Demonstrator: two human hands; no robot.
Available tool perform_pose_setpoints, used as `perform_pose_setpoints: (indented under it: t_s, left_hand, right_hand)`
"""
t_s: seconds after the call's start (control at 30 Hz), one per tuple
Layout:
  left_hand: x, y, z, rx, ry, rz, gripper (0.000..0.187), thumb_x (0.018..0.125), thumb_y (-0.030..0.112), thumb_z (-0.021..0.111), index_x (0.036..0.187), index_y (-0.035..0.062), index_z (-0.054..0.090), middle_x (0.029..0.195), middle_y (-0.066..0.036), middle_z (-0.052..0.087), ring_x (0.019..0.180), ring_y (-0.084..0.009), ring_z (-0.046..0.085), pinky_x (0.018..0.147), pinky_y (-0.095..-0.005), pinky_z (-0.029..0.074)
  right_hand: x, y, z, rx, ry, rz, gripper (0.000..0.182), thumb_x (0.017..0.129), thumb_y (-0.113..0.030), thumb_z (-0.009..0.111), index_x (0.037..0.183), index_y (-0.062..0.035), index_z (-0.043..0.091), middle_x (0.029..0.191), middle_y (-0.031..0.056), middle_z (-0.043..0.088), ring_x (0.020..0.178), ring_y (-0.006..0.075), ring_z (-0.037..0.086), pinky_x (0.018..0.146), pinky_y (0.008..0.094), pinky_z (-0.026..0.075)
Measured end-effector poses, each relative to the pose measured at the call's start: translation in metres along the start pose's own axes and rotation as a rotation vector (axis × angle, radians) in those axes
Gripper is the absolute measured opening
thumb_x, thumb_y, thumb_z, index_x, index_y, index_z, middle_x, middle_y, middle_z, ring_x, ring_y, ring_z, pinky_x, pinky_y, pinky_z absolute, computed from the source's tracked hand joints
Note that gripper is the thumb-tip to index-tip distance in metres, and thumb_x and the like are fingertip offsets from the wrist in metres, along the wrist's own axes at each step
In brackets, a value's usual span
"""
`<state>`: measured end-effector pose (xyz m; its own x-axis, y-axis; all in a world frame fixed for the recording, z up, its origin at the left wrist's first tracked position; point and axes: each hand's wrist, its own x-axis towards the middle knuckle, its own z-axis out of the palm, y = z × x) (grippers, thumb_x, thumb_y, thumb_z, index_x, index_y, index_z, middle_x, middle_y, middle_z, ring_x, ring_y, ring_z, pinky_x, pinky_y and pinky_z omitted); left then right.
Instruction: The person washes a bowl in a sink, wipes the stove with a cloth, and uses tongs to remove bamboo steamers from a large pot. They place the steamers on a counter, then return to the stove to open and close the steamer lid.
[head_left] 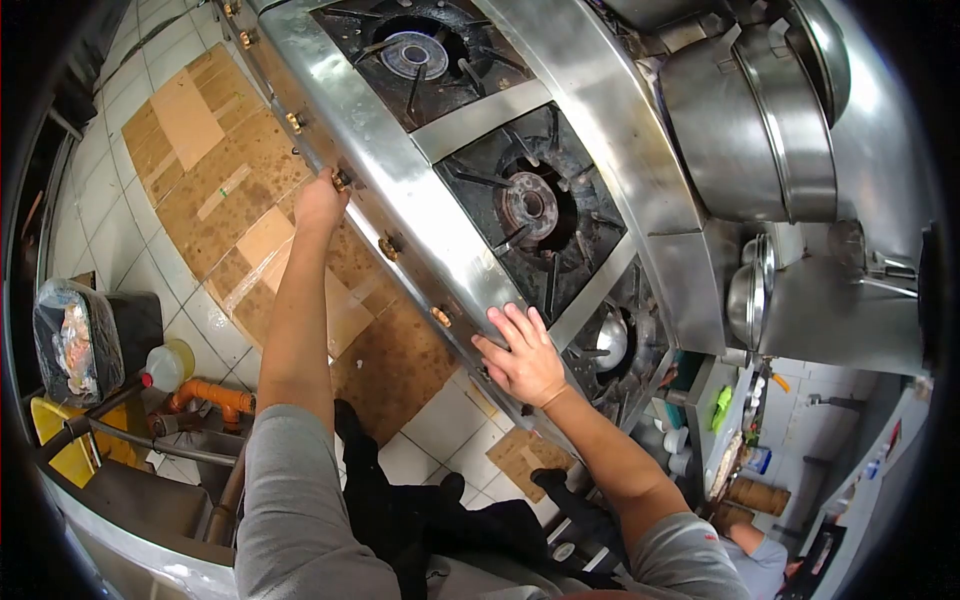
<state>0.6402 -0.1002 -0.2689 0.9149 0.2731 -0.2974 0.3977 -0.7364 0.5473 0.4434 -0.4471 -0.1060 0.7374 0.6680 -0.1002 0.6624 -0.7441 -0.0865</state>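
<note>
The small brass control knob [341, 181] sits on the front face of the long stainless-steel gas range [400, 185], in a row with other brass knobs [388, 246] that runs along the front below the burners. My left hand [320, 203] is stretched out to that knob with my fingers closed around it, pinching it; the fingertips themselves are hidden behind the back of my hand, so I cannot tell how tightly they press. My right hand [523, 356] lies flat on the steel front ledge of the range, fingers spread and palm down, holding nothing, just beside the nearest blackened burner. The middle burner with its black cast-iron grate and round rusty burner head [528, 204] lies between my two hands and further back, and another burner with a pale ring head [414, 54] is at the far end. A shiny steel ladle bowl [610, 340] rests in the burner well closest to my right hand. Behind the range stand large stainless-steel stock pots [745, 125], stacked close together. Below me the white tiled floor is covered with flattened, stained brown cardboard sheets [235, 190]. To my left an orange pipe fitting [212, 396] sits near a clear plastic jug with a red cap [165, 365].
</note>
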Motion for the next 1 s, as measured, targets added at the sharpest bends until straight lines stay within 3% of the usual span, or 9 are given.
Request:
perform_pose_setpoints:
  t_s: [0.37, 0.43, 0.5, 0.57, 0.67, 0.73, 0.8, 0.87, 1.0]
  left_hand:
    - [-0.019, -0.004, 0.0, -0.023, 0.028, -0.01, 0.061, 0.084, 0.032, 0.071, 0.137, 0.0111, 0.049, 0.114, -0.019, 0.067, 0.108, -0.0363, 0.063, 0.093, -0.0444, 0.05]
    - [-0.029, -0.027, 0.034, -0.172, 0.397, 0.092, 0.068, 0.084, 0.036, 0.071, 0.139, 0.0054, 0.046, 0.117, -0.019, 0.067, 0.112, -0.0365, 0.062, 0.096, -0.0422, 0.049]
    - [-0.054, -0.062, 0.078, -0.393, 0.32, 0.033, 0.068, 0.085, 0.04, 0.069, 0.136, -0.0002, 0.049, 0.119, -0.021, 0.066, 0.114, -0.0369, 0.061, 0.099, -0.0409, 0.047]
    - [-0.103, -0.115, 0.124, -0.496, -0.058, -0.079, 0.062, 0.086, 0.043, 0.067, 0.127, -0.0009, 0.057, 0.118, -0.024, 0.066, 0.112, -0.0381, 0.062, 0.097, -0.0425, 0.048]
    - [-0.224, -0.205, 0.208, -0.156, -0.373, -0.169, 0.057, 0.085, 0.045, 0.067, 0.118, 0.0001, 0.063, 0.11, -0.025, 0.068, 0.103, -0.0403, 0.065, 0.089, -0.0454, 0.051]
    - [-0.335, -0.194, 0.182, -0.124, -0.525, -0.2, 0.059, 0.086, 0.051, 0.06, 0.114, -0.0012, 0.063, 0.108, -0.027, 0.066, 0.106, -0.0407, 0.064, 0.09, -0.0492, 0.05]
    - [-0.423, -0.207, 0.178, 0.054, -0.826, -0.275, 0.058, 0.086, 0.048, 0.06, 0.116, -0.0006, 0.063, 0.115, -0.025, 0.065, 0.112, -0.0398, 0.061, 0.095, -0.0488, 0.047]
    - [-0.501, -0.224, 0.178, 0.105, -0.898, -0.339, 0.062, 0.085, 0.048, 0.061, 0.124, 0.0004, 0.061, 0.122, -0.023, 0.063, 0.117, -0.0377, 0.059, 0.1, -0.046, 0.045]
    - [-0.563, -0.223, 0.156, 0.13, -0.928, -0.419, 0.065, 0.086, 0.048, 0.061, 0.13, 0.0007, 0.057, 0.127, -0.023, 0.061, 0.12, -0.0366, 0.058, 0.102, -0.0425, 0.045]
  right_hand:
    - [0.001, 0.0, -0.001, 0.012, 0.008, 0.001, 0.045, 0.077, -0.021, 0.072, 0.122, -0.0219, 0.063, 0.149, 0.0075, 0.04, 0.139, 0.0313, 0.035, 0.113, 0.0547, 0.03]
    - [-0.001, 0.001, -0.002, 0.021, -0.005, 0.005, 0.049, 0.075, -0.021, 0.073, 0.122, -0.0212, 0.062, 0.149, 0.0084, 0.04, 0.139, 0.0314, 0.035, 0.114, 0.0543, 0.028]
    - [-0.002, 0.001, -0.005, 0.036, -0.024, 0.022, 0.051, 0.073, -0.021, 0.074, 0.122, -0.0216, 0.063, 0.149, 0.009, 0.04, 0.139, 0.0321, 0.035, 0.114, 0.055, 0.028]
    - [-0.003, 0.004, -0.004, 0.054, -0.019, -0.008, 0.055, 0.069, -0.02, 0.076, 0.122, -0.0219, 0.063, 0.148, 0.0096, 0.041, 0.138, 0.0332, 0.036, 0.114, 0.056, 0.027]
    - [-0.006, 0.005, -0.005, 0.07, 0.015, -0.032, 0.055, 0.068, -0.019, 0.077, 0.121, -0.0211, 0.063, 0.149, 0.0097, 0.04, 0.139, 0.0337, 0.035, 0.115, 0.0562, 0.027]
    - [-0.006, 0.004, -0.003, 0.06, 0.022, -0.029, 0.053, 0.068, -0.019, 0.076, 0.12, -0.0207, 0.063, 0.149, 0.0099, 0.04, 0.139, 0.0334, 0.035, 0.115, 0.0561, 0.027]
    - [-0.007, 0.004, -0.002, 0.05, 0.028, -0.035, 0.052, 0.069, -0.019, 0.076, 0.119, -0.0212, 0.064, 0.149, 0.0087, 0.04, 0.14, 0.0324, 0.034, 0.115, 0.0558, 0.027]
    - [-0.008, 0.004, 0.003, 0.017, 0.056, -0.032, 0.047, 0.073, -0.019, 0.074, 0.118, -0.0213, 0.065, 0.149, 0.0077, 0.04, 0.14, 0.0324, 0.035, 0.114, 0.0558, 0.028]
    - [-0.008, 0.002, 0.005, -0.062, 0.09, -0.047, 0.038, 0.079, -0.023, 0.072, 0.117, -0.0212, 0.065, 0.147, 0.0079, 0.043, 0.138, 0.0318, 0.037, 0.114, 0.0533, 0.031]
